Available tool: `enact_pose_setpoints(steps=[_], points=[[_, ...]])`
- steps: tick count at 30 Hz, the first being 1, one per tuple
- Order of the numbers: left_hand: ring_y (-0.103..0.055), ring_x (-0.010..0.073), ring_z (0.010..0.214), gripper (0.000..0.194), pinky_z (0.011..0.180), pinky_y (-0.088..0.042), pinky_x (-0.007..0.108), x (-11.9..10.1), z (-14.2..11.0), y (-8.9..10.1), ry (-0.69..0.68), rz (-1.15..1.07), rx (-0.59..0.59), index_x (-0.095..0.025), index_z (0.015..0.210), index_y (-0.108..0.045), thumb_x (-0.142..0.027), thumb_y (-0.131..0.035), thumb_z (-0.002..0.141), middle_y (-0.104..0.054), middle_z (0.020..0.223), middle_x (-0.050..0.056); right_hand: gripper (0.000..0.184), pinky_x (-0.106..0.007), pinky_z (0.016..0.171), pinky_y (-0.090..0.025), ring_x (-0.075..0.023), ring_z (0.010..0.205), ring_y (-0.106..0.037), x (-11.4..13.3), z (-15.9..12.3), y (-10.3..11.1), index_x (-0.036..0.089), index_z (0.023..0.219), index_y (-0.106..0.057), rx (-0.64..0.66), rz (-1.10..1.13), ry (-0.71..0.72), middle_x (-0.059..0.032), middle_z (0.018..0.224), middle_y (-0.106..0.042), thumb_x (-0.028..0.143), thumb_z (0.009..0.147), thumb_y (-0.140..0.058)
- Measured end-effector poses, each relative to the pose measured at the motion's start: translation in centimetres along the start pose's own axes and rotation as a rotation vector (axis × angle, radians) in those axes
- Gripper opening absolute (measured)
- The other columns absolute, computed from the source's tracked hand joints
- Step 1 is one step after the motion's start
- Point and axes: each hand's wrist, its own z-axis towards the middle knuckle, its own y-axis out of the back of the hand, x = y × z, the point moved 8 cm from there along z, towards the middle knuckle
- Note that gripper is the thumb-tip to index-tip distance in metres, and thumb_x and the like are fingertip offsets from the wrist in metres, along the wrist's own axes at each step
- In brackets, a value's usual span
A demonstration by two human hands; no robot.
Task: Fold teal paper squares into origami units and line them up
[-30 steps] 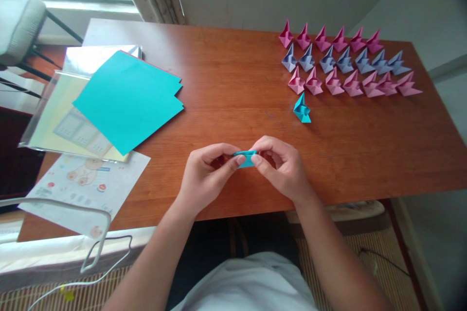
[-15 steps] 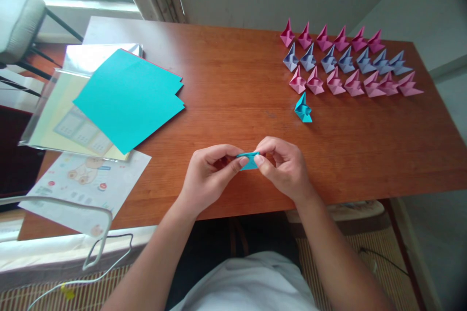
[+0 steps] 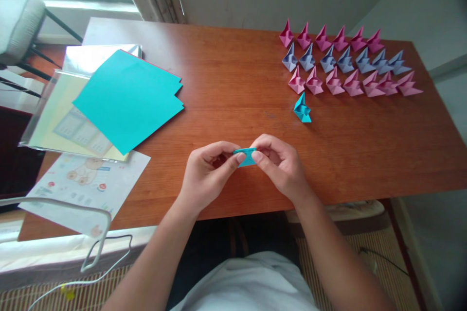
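Note:
Between my two hands is a small folded piece of turquoise paper (image 3: 247, 157), held just above the front part of the table. My left hand (image 3: 209, 170) pinches its left end, thumb on the near face and fingers behind. The right end is pinched the same way by my right hand (image 3: 279, 163). Part of the paper is hidden under the thumbs and fingers. Beyond my right hand, a finished-looking turquoise origami piece (image 3: 302, 109) with a tall point stands on the table.
Rows of folded pieces, dark pink (image 3: 322, 39), lilac (image 3: 328, 60) and light pink (image 3: 334, 81), line the back right. Turquoise sheets (image 3: 127, 99) lie at the left on plastic paper packs (image 3: 40, 121). A bear-printed sheet (image 3: 83, 189) lies nearer, by a pale metal bar (image 3: 73, 204).
Both hands have shifted slightly left and away from me with the folded turquoise paper. The grip of both hands looks the same.

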Motion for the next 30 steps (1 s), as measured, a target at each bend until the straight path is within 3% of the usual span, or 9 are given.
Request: enact_pose_setpoints(steps=[5,12,17,20,25,30], points=[[-0.056,0.0117,0.061,0.018,0.056,-0.045,0.022,0.1,0.0,-0.2,-0.006,0.016,0.016,-0.017,0.081,-0.074,-0.033,-0.081,0.082,-0.066,0.069,0.001,0.011,-0.03,0.069,-0.048,-0.0149,0.076,-0.057,0.3,0.1,-0.1,0.025,0.088,-0.062,-0.018,-0.046,0.02,0.0007,0.083,-0.06,0.034,0.094,-0.065],[-0.055,0.0118,0.062,0.016,0.055,-0.043,0.022,-0.2,-0.1,-1.2,0.003,0.083,0.151,-0.016,0.082,-0.073,-0.031,-0.075,0.087,-0.064,0.069,0.001,0.018,-0.031,0.066,-0.047,-0.015,0.071,-0.057,0.6,-0.2,0.6,0.024,0.077,-0.061,-0.055,-0.127,0.086,0.001,0.076,-0.061,0.03,0.093,-0.066],[-0.061,0.013,0.064,0.013,0.058,-0.047,0.023,0.1,0.0,-0.4,0.025,-0.033,0.055,-0.016,0.083,-0.076,-0.028,-0.082,0.081,-0.071,0.072,0.003,0.011,-0.03,0.071,-0.05,-0.015,0.078,-0.061,0.2,-0.1,0.5,0.025,0.09,-0.066,-0.046,-0.045,0.051,0.0002,0.086,-0.065,0.035,0.093,-0.069],[-0.064,0.0133,0.068,0.009,0.063,-0.05,0.022,0.1,0.1,0.0,0.019,-0.132,-0.003,-0.018,0.082,-0.079,-0.024,-0.085,0.078,-0.075,0.077,0.003,0.012,-0.03,0.072,-0.051,-0.0151,0.082,-0.062,0.5,0.1,0.2,0.026,0.095,-0.065,-0.037,-0.075,0.101,0.0003,0.091,-0.066,0.033,0.09,-0.073],[-0.066,0.0143,0.08,0.002,0.071,-0.052,0.023,-1.1,0.4,-0.4,-0.116,-0.107,0.038,-0.021,0.083,-0.081,-0.021,-0.082,0.082,-0.075,0.087,0.004,0.009,-0.031,0.073,-0.052,-0.0151,0.083,-0.064,1.4,-0.1,0.5,0.026,0.09,-0.066,-0.102,-0.108,0.243,0.0011,0.088,-0.068,0.022,0.089,-0.074],[-0.062,0.0136,0.071,0.009,0.063,-0.049,0.023,-0.3,0.4,-0.7,-0.058,-0.025,0.04,-0.018,0.088,-0.078,-0.026,-0.08,0.084,-0.072,0.08,0.004,0.011,-0.033,0.075,-0.056,-0.0167,0.084,-0.068,1.3,-0.5,1.1,0.028,0.095,-0.069,-0.203,-0.132,0.251,0.0006,0.09,-0.073,0.019,0.089,-0.073]])
